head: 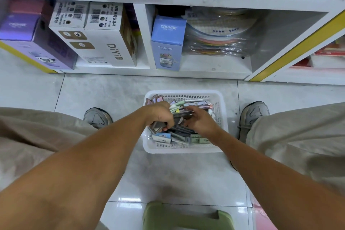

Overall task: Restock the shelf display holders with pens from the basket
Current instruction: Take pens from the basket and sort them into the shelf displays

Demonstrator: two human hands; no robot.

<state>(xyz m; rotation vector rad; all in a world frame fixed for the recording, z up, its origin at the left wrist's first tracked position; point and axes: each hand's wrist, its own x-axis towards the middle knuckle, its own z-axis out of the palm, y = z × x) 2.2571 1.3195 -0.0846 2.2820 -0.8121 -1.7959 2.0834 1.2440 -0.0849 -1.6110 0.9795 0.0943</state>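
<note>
Both hands are down in the basket (183,148), which sits on the floor (93,89) between the person's shoes. Left hand (160,115) is curled shut around a bundle of dark pens and flat packs; right hand (198,120) is closed on the other end of the same bundle (182,115), with pale green pens (176,105) sticking out between the two. Looks like the gather step: collecting a handful before lifting. Best done by squaring the pens parallel, tips one way, and keeping the handful small enough for one hand, so the other is free at the holder. Loose packs underneath could snag and come up with the lift, so shake them off low, inside the rim. Basket walls are close on the right, more slack toward the left. Clear floor around it. Shelf (197,76) edge is just ahead, its lower bays packed with boxes (112,48), so lift straight up before going forward. Green stool (186,218) sits near behind the arms. Display holders aren't in view.
</note>
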